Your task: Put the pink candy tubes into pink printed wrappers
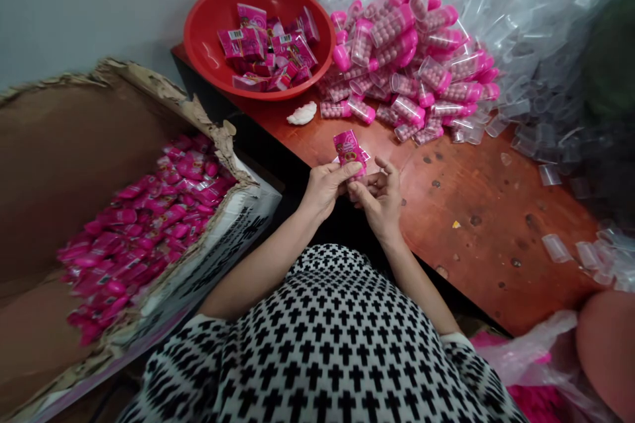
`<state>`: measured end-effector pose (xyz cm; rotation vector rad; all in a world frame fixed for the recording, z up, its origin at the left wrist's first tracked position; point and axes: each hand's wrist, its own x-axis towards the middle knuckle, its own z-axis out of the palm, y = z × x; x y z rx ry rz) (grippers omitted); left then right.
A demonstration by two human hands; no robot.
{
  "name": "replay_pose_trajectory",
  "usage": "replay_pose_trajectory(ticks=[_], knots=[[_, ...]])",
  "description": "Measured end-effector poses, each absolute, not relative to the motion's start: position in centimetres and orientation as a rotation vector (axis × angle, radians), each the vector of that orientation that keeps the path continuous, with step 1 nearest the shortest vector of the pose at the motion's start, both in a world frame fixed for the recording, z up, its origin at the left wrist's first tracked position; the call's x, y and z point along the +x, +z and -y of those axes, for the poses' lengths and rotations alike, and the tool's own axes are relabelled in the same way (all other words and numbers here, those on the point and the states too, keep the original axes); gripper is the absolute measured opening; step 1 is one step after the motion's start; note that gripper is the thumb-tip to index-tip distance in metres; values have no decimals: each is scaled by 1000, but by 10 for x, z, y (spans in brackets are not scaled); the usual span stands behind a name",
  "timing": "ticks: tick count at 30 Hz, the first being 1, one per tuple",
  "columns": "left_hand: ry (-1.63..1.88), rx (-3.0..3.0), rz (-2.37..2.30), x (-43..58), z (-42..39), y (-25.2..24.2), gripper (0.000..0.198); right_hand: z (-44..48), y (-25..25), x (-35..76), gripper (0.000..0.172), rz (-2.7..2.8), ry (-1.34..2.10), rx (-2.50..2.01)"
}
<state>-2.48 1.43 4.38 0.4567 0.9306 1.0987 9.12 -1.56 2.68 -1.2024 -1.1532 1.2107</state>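
Observation:
My left hand (325, 186) pinches a small pink printed wrapper (348, 147) and holds it upright above the edge of the red-brown table (476, 211). My right hand (380, 197) is closed against the wrapper's lower end; what it grips under the wrapper is hidden. Beyond the hands lies a heap of clear tubes with pink caps (407, 59), filled with small pink beads. A red plastic bowl (208, 20) at the table's far left corner holds several more pink wrappers.
A torn cardboard box (74, 145) on my left holds many wrapped pink pieces (143, 225). Empty clear tubes (526, 106) spill across the right of the table under plastic bags. A white lump (301, 114) lies near the bowl. A pink bag (536, 357) is at lower right.

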Motion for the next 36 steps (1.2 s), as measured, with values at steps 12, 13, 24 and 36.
replay_pose_trajectory(ticks=[12,13,24,36], knots=[[1112,635,-1010,-30,-12,41,31,18,24,83,49,1077,1047,-1236],[1135,638,-1030,-28,-9,40,31,18,25,83,49,1048,1090,-1229],[1170,338,-889,-24,-4,48,30,21,33,85,44,892,1336,-1117],[1300,336,-822,-60,17,67,24,3,38,84,46,1021,1470,-1054]])
